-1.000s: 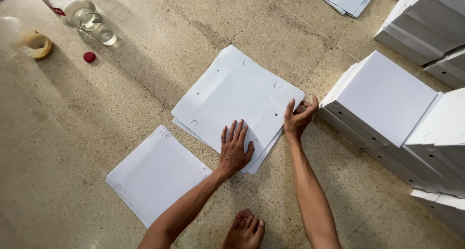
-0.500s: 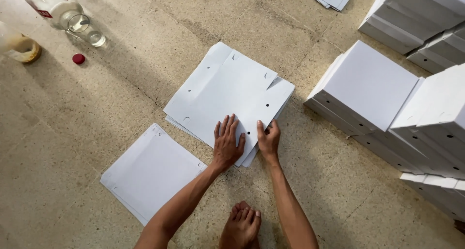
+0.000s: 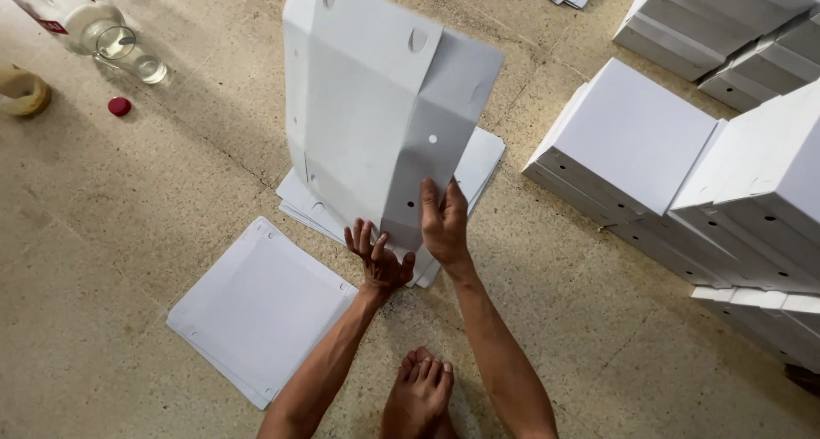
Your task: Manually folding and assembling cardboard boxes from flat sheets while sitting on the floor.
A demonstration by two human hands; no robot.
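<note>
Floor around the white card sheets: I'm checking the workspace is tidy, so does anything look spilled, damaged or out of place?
Nothing is spilled or torn. One small oddity: a red bottle cap lies loose on the floor, apart from the bottle. The sheet stack is slightly fanned.
</note>
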